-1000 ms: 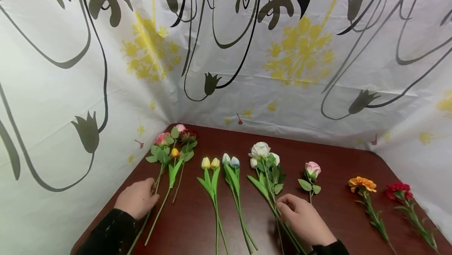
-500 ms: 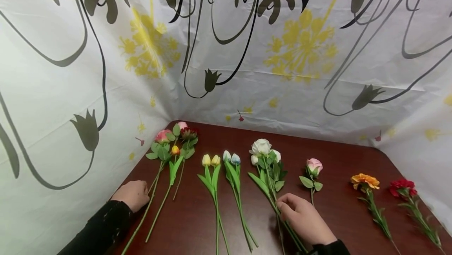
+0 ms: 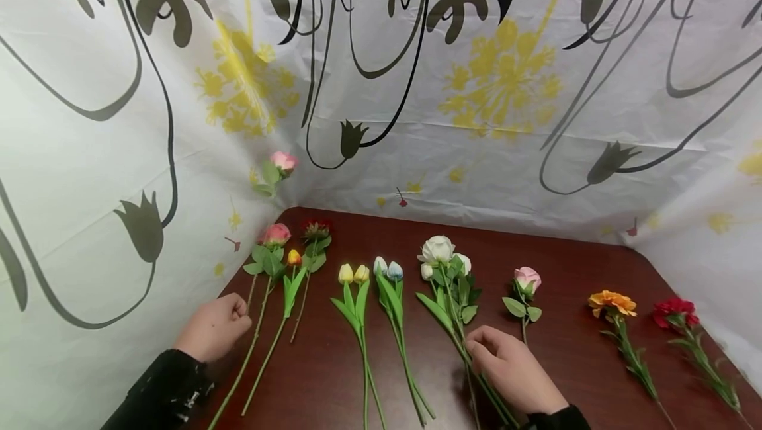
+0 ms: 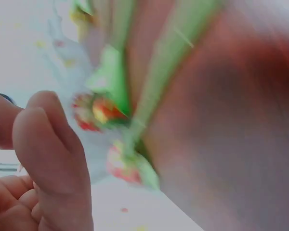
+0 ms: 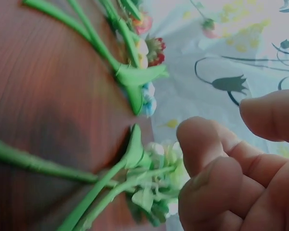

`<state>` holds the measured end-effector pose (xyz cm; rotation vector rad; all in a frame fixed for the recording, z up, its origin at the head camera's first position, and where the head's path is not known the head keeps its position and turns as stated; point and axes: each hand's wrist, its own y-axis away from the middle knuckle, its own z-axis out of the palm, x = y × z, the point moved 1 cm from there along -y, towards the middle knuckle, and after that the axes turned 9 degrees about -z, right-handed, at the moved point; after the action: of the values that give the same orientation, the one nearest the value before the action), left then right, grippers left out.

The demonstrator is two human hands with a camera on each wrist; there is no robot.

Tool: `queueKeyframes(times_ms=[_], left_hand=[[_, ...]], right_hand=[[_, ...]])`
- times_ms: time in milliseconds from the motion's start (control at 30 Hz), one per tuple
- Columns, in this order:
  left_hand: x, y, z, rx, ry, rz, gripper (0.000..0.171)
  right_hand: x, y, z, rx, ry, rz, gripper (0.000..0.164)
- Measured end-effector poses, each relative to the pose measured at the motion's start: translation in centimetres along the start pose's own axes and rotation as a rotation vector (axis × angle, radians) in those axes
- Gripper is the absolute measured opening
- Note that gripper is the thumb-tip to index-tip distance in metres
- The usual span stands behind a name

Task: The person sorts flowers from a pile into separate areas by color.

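Note:
My left hand (image 3: 214, 327) pinches the stem of a pink rose (image 3: 283, 162), whose bloom stands raised against the white cloth at the table's far left corner. In the left wrist view the thumb and fingers (image 4: 53, 144) are close together; the pinched stem is hidden there. Beside this hand lie a deeper pink rose (image 3: 275, 235), an orange-yellow tulip (image 3: 294, 258) and a dark red flower (image 3: 315, 230). My right hand (image 3: 513, 367) hovers by the stems of the white flowers (image 3: 438, 251), fingers loosely curled, with no stem between them in the right wrist view.
Yellow tulips (image 3: 354, 274) and white-blue tulips (image 3: 389, 269) lie mid-table. Further right are a pale pink rose (image 3: 527, 281), an orange flower (image 3: 613, 303) and a red flower (image 3: 675, 312). A patterned white cloth (image 3: 387, 99) encloses the dark red-brown table (image 3: 571, 264).
My left hand dipped beside the stems, then came up with the pink rose, lifting its bloom off the far left group. The right hand stays in place.

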<state>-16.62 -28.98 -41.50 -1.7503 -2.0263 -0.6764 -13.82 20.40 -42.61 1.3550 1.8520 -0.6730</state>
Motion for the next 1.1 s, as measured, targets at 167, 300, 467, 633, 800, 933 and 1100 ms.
queueKeyframes(times_ms=[167,300,467,633,800,933,1100], left_hand=[[3.5,2.1,1.3,-0.036,0.107,0.017,0.007],[6.2,3.8,2.7,-0.111,0.2,0.117,0.009],[9.2,5.3,4.7,-0.227,0.25,0.305,0.009],[12.2,6.3,7.5,-0.315,0.311,0.434,0.01],[14.5,7.1,10.6,-0.472,0.406,0.398,0.01],[15.4,7.6,12.4,-0.563,0.462,0.38,0.009],[16.1,8.1,13.8,-0.583,0.443,0.44,0.014]], right_hand=[[-1.8,-0.1,0.4,0.008,-0.014,-0.05,0.038],[-3.7,-0.5,1.4,0.025,-0.074,-0.111,0.032],[-6.1,-0.7,3.1,0.014,-0.204,-0.182,0.037],[-8.2,-0.7,4.5,0.015,-0.334,-0.237,0.05],[-8.8,-0.8,4.7,0.084,-0.401,-0.201,0.054],[-8.3,-0.8,4.7,0.207,-0.422,-0.16,0.046],[-7.3,-0.8,4.3,0.311,-0.454,-0.132,0.03]])
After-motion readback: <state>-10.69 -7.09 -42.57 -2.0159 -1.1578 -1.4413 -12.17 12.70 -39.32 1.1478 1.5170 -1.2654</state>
